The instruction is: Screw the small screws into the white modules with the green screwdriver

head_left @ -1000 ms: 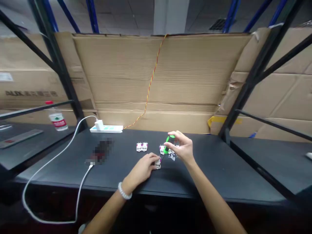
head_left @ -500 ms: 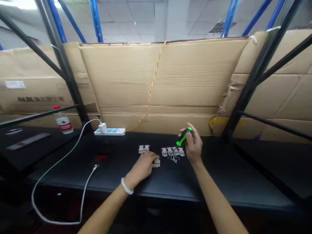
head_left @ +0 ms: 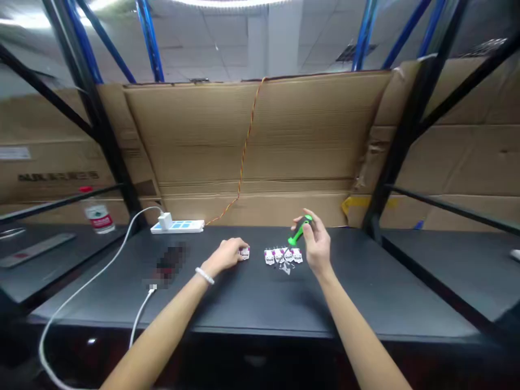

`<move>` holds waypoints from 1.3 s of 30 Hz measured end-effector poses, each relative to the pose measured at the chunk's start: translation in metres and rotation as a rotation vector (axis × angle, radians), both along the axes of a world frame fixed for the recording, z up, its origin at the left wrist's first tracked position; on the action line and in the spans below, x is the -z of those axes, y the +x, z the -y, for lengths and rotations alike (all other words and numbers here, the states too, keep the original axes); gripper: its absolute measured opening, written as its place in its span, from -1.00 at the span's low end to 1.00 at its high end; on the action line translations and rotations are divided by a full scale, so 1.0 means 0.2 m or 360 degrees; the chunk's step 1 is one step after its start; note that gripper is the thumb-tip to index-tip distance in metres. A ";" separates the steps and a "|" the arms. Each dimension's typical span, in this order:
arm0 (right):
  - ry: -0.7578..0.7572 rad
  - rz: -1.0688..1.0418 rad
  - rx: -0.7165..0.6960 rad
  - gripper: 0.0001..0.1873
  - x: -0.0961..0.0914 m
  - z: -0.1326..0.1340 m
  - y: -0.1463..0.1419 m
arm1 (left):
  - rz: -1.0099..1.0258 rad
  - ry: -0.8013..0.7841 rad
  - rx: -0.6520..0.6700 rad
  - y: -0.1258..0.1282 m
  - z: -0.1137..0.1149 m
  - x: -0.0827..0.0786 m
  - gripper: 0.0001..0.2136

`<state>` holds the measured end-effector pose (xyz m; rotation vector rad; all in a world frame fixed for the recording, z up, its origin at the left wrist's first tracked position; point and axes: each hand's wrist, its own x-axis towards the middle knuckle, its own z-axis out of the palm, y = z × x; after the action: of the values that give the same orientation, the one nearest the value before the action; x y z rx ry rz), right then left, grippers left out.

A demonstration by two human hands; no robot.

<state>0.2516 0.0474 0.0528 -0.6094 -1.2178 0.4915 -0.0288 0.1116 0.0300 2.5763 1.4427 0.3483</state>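
Observation:
My right hand (head_left: pixel 318 246) is closed around a green-and-black screwdriver (head_left: pixel 299 230), tilted with its shaft pointing down and left. Below the shaft, several small white blocks with purple marks (head_left: pixel 283 255) stand side by side in a row on the black table. Small grey pieces (head_left: pixel 285 268), too small to name, lie just in front of that row. To the left of the row, my left hand (head_left: pixel 227 254) has its fingers closed at another small white block (head_left: pixel 244 253). The fingers cover part of this block and whatever lies behind them.
A white power strip (head_left: pixel 177 227) with a plugged-in charger (head_left: pixel 165 220) lies at the back left. Its white cable (head_left: pixel 93 279) loops over the table edge to a blurred dark object (head_left: pixel 168 265). A bottle (head_left: pixel 98 214) stands further left. Cardboard (head_left: pixel 300 146) walls the back.
My left hand has moved left and back with a small white block, to where two such blocks lay. My right hand still holds the screwdriver over the row. The view has shifted slightly.

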 end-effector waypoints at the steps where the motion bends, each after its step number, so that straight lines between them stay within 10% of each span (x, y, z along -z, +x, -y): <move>1: 0.0010 -0.0004 0.0007 -0.60 0.00 0.00 0.01 | 0.0008 0.0004 -0.0004 -0.01 0.00 0.00 -0.59; 14: 0.0005 -0.0261 0.0073 -0.56 0.01 -0.05 0.09 | 0.0106 -0.0001 0.0264 0.41 0.10 0.02 -0.61; 28: -0.0012 -0.0305 -0.0018 -0.57 -0.01 -0.03 0.08 | 0.0146 -0.0204 0.0237 0.14 0.50 -0.01 -0.58; 39: 0.0039 -0.0382 0.0018 -0.59 -0.01 -0.04 0.10 | -0.0058 0.0098 0.0381 0.47 0.33 -0.13 -0.88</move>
<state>0.2724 0.0551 0.0539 -0.5202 -0.9911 0.5241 0.0647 0.0446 0.0563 2.7790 1.1321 0.3174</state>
